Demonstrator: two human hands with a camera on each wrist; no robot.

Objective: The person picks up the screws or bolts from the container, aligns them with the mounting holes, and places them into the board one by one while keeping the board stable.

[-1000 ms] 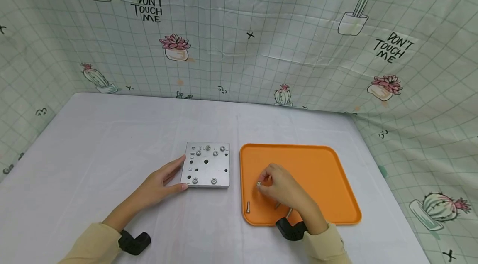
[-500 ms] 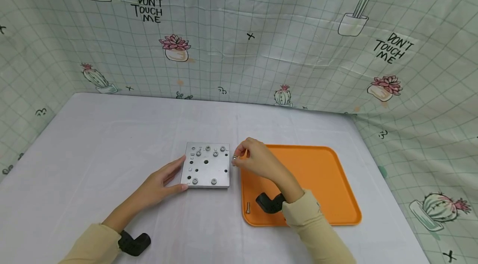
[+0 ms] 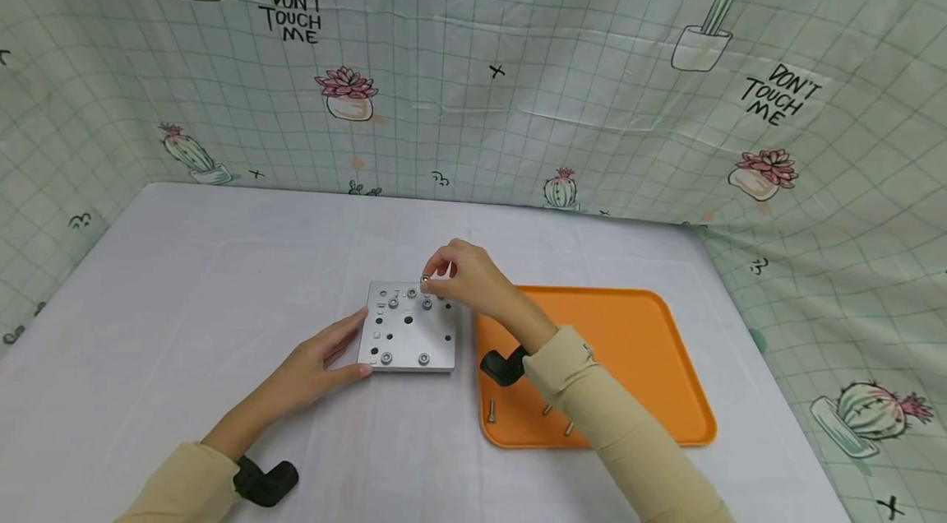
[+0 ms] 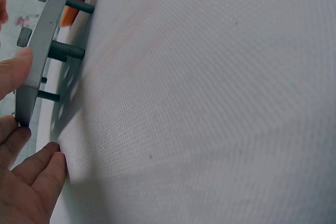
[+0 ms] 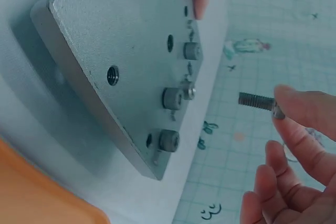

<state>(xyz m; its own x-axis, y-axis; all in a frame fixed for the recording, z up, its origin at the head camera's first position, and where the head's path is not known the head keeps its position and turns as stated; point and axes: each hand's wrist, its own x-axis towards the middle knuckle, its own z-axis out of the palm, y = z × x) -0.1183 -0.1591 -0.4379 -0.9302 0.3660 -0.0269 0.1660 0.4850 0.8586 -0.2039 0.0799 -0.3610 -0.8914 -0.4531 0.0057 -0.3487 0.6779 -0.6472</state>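
A silver metal plate [image 3: 414, 338] with holes lies on the white-covered table, several socket head screws [image 3: 424, 358] standing in it. Its left side is held by my left hand [image 3: 314, 367], thumb at the near corner and fingers higher up the edge. In the left wrist view, threaded screw shanks [image 4: 68, 51] stick out beneath the plate. My right hand [image 3: 473, 276] is over the plate's far edge. Between thumb and index finger it pinches a screw [image 5: 256, 101] by the head, and the threaded end points away from the fingers toward the plate's side in the right wrist view.
An orange tray [image 3: 629, 358] stands right of the plate, partly under the right forearm. Loose screws [image 3: 491, 411] lie near its front left. Black camera mounts [image 3: 266, 482] sit at both wrists. A patterned cloth [image 3: 459, 95] hangs behind the table.
My right hand has carried the screw from over the orange tray leftward and away to the plate's far edge. The left hand and the plate have stayed in place.
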